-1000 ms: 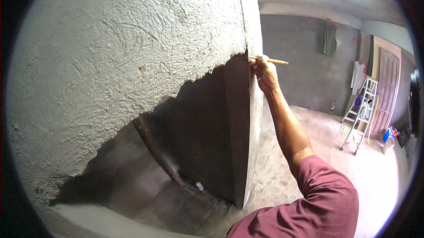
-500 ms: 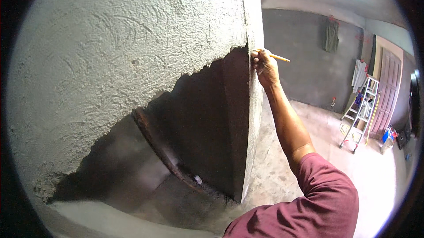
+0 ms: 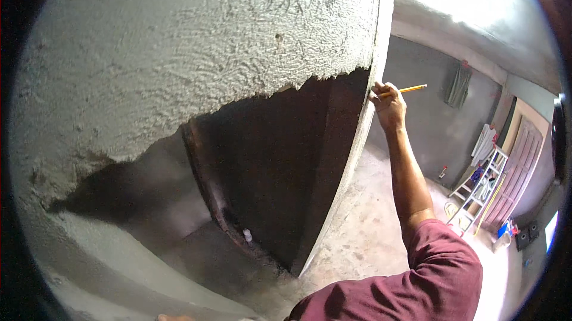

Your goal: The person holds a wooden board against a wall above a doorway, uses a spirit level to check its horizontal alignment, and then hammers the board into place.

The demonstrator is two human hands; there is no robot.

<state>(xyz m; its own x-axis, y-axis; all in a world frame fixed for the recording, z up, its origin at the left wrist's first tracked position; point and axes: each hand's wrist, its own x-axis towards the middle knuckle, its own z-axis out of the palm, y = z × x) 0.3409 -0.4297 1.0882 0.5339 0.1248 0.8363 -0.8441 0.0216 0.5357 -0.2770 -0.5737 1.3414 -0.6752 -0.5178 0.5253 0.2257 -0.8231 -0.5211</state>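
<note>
I'm shifting my right hand (image 3: 390, 108), pinching a yellow pencil (image 3: 411, 89), down the wall's right edge (image 3: 358, 142), taking the work below the ragged plaster (image 3: 220, 59).

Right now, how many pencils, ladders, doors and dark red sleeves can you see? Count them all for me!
Pencils: 1, yellow, in the right hand
Ladders: 1
Doors: 1
Dark red sleeves: 1, on the right arm
Total: 4
</note>
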